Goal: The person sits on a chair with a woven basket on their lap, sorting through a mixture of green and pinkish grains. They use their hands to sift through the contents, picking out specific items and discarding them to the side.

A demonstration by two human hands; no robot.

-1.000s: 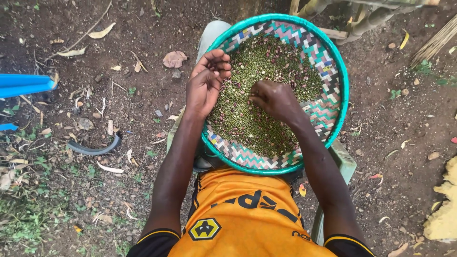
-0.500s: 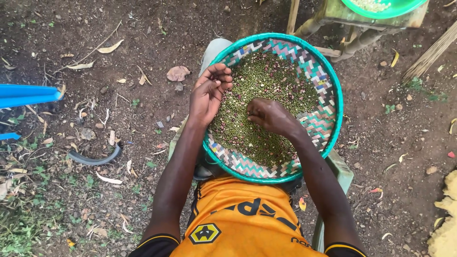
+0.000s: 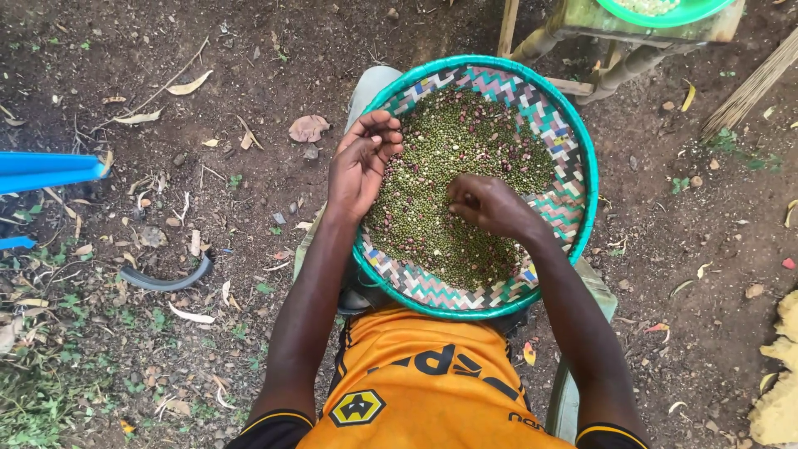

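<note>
Little has shifted: both hands stay over the woven tray (image 3: pixel 573 208) on the lap. Left hand (image 3: pixel 362 166), fingers cupped, rests at its left rim; right hand (image 3: pixel 486 204) pinches among green lentils (image 3: pixel 432 216), sorting; next, lift out debris.

My left hand (image 3: pixel 362 166) is hovering cupped over the left rim of the woven winnowing tray (image 3: pixel 573 199), and my right hand (image 3: pixel 490 204) is resting on the green grains (image 3: pixel 432 191) near the tray's middle. Between them the grain bed is lying open, and the far half toward the top rim is staying free too. A wooden stool (image 3: pixel 582 41) is crowding just beyond the far rim. A blue plastic piece (image 3: pixel 46 170) is sitting well apart, leftward.
</note>
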